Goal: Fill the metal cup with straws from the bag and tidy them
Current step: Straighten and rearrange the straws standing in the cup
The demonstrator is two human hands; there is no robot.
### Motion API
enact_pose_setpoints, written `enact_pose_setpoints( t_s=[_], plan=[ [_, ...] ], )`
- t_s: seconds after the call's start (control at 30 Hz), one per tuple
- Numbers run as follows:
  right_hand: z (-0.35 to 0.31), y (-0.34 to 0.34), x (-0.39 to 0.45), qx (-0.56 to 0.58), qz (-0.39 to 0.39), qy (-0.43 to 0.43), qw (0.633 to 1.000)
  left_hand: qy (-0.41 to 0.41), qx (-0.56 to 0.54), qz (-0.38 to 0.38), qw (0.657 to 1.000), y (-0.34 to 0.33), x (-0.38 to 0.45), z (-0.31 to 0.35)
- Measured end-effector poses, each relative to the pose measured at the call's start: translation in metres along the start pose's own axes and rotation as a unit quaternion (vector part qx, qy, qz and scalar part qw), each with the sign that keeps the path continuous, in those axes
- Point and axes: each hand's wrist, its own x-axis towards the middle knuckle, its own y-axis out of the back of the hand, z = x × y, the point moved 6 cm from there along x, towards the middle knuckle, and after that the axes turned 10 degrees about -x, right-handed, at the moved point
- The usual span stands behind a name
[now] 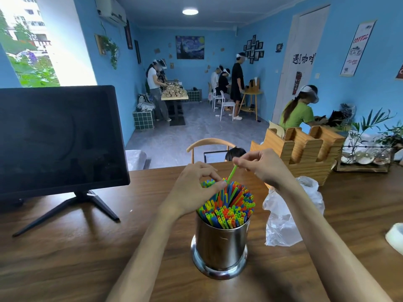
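Metal cup (pixel 220 243): upright, below both hands, packed with straws (pixel 231 205).
Green straw (pixel 231 174): pinched by right hand (pixel 263 165), raised above bundle.
Left hand (pixel 196 184): fingertips pressing straw tops.
Bag (pixel 290 214): beneath right forearm, crumpled.

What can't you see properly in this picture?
- Head view: the metal cup inside, hidden by the straws.
- The plastic bag: contents unclear; the right hand and arm cover part.
- White object, cut off by the right edge.
- Left hand fingertips, buried among straws.
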Motion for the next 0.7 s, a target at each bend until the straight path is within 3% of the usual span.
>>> enact_pose_setpoints(
  t_s=[0.2,0.3,0.43,0.6,0.7],
  plan=[
    [-0.039,0.033,-0.008,0.108,0.148,0.122,0.976,0.01,-0.038,0.045,0.998,0.003,0.007,0.003],
    [-0.051,0.045,-0.013,0.161,0.195,0.153,0.955,0.036,-0.104,0.011,0.994,-0.003,0.01,-0.001],
    [-0.053,0.055,-0.016,0.251,0.219,0.164,0.928,0.008,-0.11,-0.009,0.994,-0.004,0.012,0.0],
    [-0.044,0.056,-0.017,0.321,0.201,0.146,0.914,0.018,-0.152,0.025,0.988,0.008,0.012,0.001],
    [-0.038,0.049,-0.016,0.342,0.164,0.142,0.914,0.035,-0.265,0.075,0.961,0.016,0.013,0.004]
  ],
)
